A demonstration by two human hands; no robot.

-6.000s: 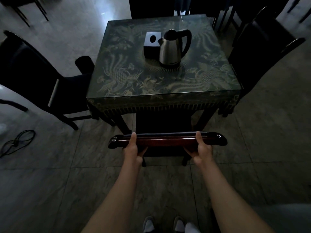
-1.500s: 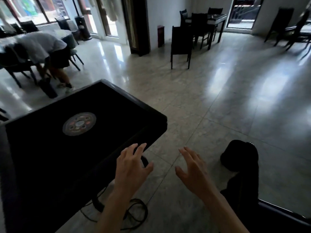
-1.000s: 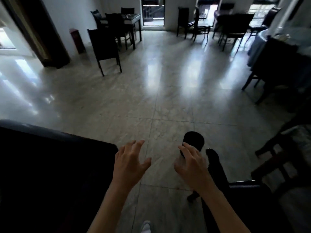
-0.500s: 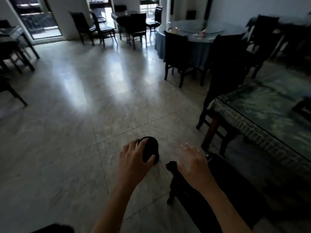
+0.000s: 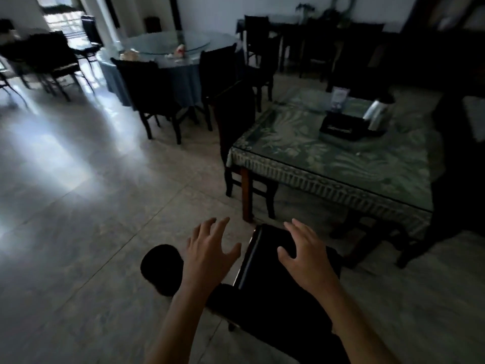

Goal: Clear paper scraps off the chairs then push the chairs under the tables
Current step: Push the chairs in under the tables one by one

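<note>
Now my left hand (image 5: 208, 254) and right hand (image 5: 305, 254) hover with fingers spread, holding nothing, above a dark chair (image 5: 275, 298); next I should grip its back and push it toward the patterned table (image 5: 341, 164).

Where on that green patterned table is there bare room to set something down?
The near half of the green table, from the fringed front edge up to the black tissue box, looks bare. The far right corner is crowded: tissue box, steel kettle and a small card stand cluster there.
</note>
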